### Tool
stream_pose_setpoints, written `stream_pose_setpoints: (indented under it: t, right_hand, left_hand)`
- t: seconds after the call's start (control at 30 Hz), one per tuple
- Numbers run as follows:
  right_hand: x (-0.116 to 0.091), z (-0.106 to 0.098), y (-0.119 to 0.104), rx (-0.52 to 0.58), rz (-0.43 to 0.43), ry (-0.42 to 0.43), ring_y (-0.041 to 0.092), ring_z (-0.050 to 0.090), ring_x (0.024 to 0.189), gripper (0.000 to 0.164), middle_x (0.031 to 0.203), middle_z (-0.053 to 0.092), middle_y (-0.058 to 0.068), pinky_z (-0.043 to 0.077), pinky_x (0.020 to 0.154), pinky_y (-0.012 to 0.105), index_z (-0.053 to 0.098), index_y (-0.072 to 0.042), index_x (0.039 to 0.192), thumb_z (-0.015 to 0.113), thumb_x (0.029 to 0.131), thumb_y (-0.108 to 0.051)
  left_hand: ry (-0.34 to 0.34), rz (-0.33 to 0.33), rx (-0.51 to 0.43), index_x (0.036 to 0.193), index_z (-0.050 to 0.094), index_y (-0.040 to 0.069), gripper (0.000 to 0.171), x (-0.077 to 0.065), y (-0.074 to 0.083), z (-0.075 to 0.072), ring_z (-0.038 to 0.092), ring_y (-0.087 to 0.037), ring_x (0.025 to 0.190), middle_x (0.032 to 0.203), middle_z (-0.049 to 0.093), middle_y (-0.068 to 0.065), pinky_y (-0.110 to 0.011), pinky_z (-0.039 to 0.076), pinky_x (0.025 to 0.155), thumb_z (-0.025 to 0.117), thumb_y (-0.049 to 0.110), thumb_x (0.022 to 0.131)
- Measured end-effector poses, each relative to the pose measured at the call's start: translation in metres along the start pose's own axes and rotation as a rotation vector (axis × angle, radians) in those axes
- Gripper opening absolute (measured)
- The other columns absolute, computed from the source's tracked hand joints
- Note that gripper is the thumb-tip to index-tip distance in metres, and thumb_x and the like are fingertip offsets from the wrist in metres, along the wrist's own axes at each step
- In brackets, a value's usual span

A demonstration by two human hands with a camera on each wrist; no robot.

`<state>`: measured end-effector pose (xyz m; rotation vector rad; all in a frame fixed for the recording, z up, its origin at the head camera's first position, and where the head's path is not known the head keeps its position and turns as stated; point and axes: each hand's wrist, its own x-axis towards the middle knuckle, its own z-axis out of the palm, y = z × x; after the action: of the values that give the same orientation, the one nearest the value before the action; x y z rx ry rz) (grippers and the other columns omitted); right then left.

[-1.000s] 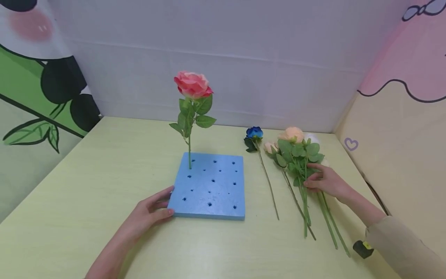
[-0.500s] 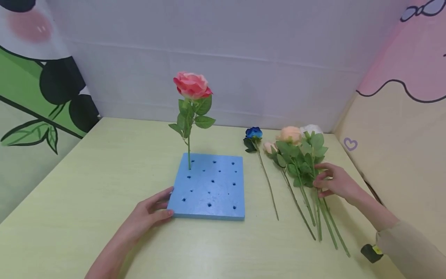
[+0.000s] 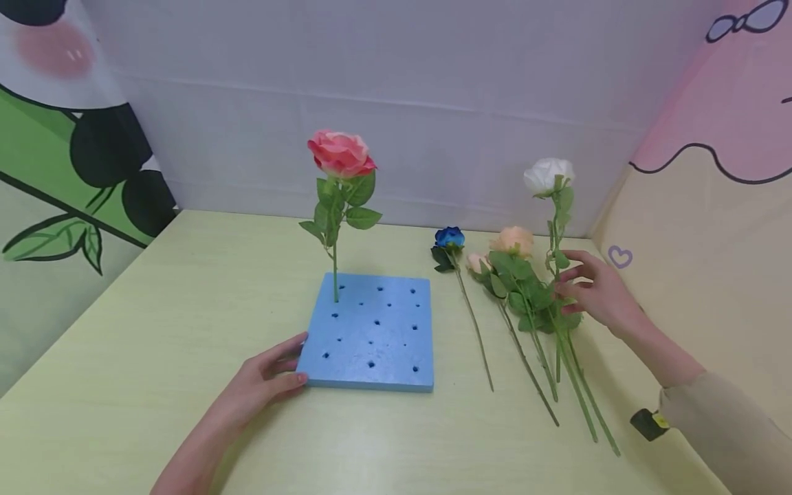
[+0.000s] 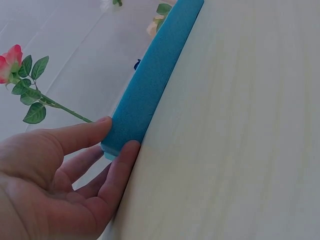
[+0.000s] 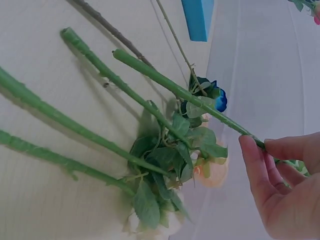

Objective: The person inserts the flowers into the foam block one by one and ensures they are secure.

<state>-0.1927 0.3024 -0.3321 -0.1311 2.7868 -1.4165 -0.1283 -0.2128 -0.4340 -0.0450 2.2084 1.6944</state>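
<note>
My right hand pinches the stem of a white rose and holds it upright, its bloom above the other flowers. In the right wrist view, the green stem runs from thumb and fingertips, its cut end over the table. My left hand holds the near left corner of a blue foam board dotted with holes. In the left wrist view, thumb and fingers grip the board's edge. A pink rose stands upright in a hole at the board's far left.
Right of the board lies a blue rose. Beside it, several stems overlap, with a peach rose and a smaller pale pink bloom among them. A black and yellow object sits by my right sleeve. Fabric walls enclose the table.
My right hand has moved from the peach rose's stems to the white rose and lifted it upright off the pile. My left hand stays on the board.
</note>
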Motion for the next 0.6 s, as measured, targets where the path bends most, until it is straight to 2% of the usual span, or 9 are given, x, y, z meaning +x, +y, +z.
stream_pose_setpoints:
  t: [0.27, 0.47, 0.6]
  right_hand:
    - [0.021, 0.018, -0.019, 0.073, -0.066, 0.069, 0.002, 0.07, 0.08, 0.066, 0.106, 0.059, 0.006, 0.065, 0.066, 0.033, 0.03, -0.006, 0.154, 0.061, 0.096, -0.008]
    - [0.033, 0.036, -0.027, 0.117, -0.112, 0.096, -0.001, 0.069, 0.079, 0.056, 0.11, 0.058, 0.012, 0.064, 0.067, 0.031, 0.041, -0.001, 0.147, 0.062, 0.095, -0.006]
    - [0.041, 0.048, -0.03, 0.142, -0.136, 0.125, 0.0, 0.069, 0.078, 0.037, 0.102, 0.062, 0.003, 0.064, 0.068, 0.032, 0.054, 0.006, 0.128, 0.064, 0.095, -0.01]
  left_hand:
    - [-0.005, 0.013, -0.013, 0.155, 0.034, 0.022, 0.073, -0.001, 0.001, 0.0, 0.053, -0.027, 0.131, 0.158, 0.037, -0.017, -0.026, 0.059, 0.093, 0.071, 0.016, 0.091]
    - [-0.009, 0.02, -0.031, 0.155, 0.035, 0.021, 0.074, -0.003, 0.002, 0.0, 0.054, -0.025, 0.129, 0.157, 0.038, -0.017, -0.026, 0.059, 0.093, 0.071, 0.017, 0.091]
    - [-0.01, 0.032, -0.04, 0.155, 0.034, 0.02, 0.074, -0.004, 0.002, 0.0, 0.055, -0.023, 0.127, 0.157, 0.038, -0.017, -0.026, 0.059, 0.093, 0.071, 0.016, 0.091]
